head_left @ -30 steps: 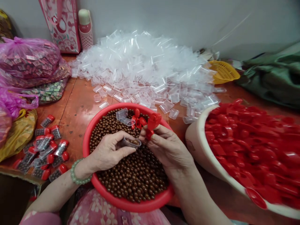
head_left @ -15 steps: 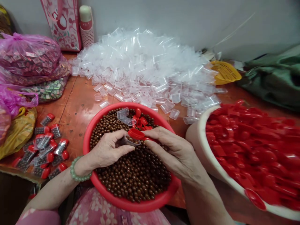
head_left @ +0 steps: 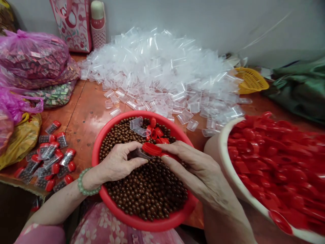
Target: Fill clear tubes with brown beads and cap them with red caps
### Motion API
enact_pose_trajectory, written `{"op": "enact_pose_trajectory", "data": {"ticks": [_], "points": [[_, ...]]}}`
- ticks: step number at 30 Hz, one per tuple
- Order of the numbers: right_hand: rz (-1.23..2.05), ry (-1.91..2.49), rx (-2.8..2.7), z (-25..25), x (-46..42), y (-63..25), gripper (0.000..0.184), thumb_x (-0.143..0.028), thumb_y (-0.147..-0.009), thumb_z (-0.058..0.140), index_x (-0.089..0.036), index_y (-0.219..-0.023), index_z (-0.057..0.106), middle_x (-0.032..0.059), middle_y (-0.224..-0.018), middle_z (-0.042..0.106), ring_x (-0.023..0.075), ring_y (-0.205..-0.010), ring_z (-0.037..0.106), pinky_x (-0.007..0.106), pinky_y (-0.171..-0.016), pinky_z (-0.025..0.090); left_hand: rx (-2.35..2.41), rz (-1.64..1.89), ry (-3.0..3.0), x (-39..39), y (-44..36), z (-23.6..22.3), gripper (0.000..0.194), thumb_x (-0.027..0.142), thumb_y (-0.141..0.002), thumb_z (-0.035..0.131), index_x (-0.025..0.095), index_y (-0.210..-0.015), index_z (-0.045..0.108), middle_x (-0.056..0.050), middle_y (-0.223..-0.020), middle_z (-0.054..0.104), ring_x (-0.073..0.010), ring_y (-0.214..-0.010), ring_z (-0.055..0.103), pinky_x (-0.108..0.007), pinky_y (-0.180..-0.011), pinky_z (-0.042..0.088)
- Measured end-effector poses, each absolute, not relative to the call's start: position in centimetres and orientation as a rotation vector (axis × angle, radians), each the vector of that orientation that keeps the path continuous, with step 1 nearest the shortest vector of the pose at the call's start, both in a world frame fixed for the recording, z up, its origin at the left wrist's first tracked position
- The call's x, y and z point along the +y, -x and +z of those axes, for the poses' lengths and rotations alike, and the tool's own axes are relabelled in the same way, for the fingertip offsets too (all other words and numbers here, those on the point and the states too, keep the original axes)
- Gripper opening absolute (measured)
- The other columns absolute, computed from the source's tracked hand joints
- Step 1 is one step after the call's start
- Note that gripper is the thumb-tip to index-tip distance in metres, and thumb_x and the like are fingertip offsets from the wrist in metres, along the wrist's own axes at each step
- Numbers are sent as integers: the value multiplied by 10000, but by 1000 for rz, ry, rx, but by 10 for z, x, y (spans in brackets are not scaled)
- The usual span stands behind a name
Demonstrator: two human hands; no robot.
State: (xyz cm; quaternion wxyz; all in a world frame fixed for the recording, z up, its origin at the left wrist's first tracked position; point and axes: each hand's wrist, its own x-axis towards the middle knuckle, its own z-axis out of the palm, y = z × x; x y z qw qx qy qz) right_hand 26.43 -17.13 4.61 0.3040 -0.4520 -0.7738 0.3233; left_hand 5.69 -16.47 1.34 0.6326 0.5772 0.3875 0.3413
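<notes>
My left hand (head_left: 119, 162) is closed around a small clear plastic tube (head_left: 138, 154), held over the red basin (head_left: 122, 213) full of brown balls (head_left: 144, 189). My right hand (head_left: 193, 166) pinches a red cap (head_left: 151, 148) and presses it against the tube's open end. Two empty tubes (head_left: 139, 126) and a few loose red caps (head_left: 157, 131) lie on the balls at the basin's far side.
A big heap of clear tubes (head_left: 162, 67) fills the back of the table. A cream basin (head_left: 223, 162) of red caps stands at the right. Several filled, capped tubes (head_left: 50, 156) lie at the left, beside pink bags (head_left: 33, 61). A yellow basket (head_left: 250, 79) sits behind.
My right hand brought the red cap down from above the basin onto the mouth of the tube in my left hand. The view shifted slightly.
</notes>
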Motion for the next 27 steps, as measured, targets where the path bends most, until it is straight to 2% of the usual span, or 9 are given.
{"op": "enact_pose_trajectory", "data": {"ticks": [8,16,21,24,27], "points": [[784,1188,-2171,61,-168,-269,249,-220,-911,555,-270,-1113,691,35,-840,659,142,-727,635,243,-624,526,936,748,-1392,-164,-56,14,172,221,-827,611,149,-975,660,-27,-891,682,-146,-835,610,-270,-814,472],[775,1279,-2121,63,-170,-286,209,-259,-901,571,-260,-1053,715,48,-894,718,160,-766,684,245,-622,547,936,792,-1296,-162,-57,12,157,202,-822,613,150,-965,650,-19,-888,679,-114,-795,596,-243,-773,461],[986,1398,-1708,50,-172,-280,198,-330,-863,638,-277,-1027,735,29,-857,730,158,-725,670,266,-629,545,911,789,-1213,-161,-57,14,173,191,-812,628,141,-976,646,-21,-903,681,-107,-805,601,-244,-797,461],[1285,1406,-1373,45,-168,-268,255,-417,-837,662,-228,-993,734,20,-699,705,129,-585,633,230,-526,512,917,799,-1157,-160,-56,16,198,191,-803,637,133,-992,639,-30,-917,684,-114,-834,611,-247,-807,461],[1507,1371,-1180,42,-160,-259,283,-452,-780,712,-183,-868,707,-3,-576,646,84,-465,554,178,-432,433,932,833,-1111,-160,-55,16,231,212,-794,657,132,-1009,633,-36,-925,684,-124,-848,621,-256,-814,464]]}}
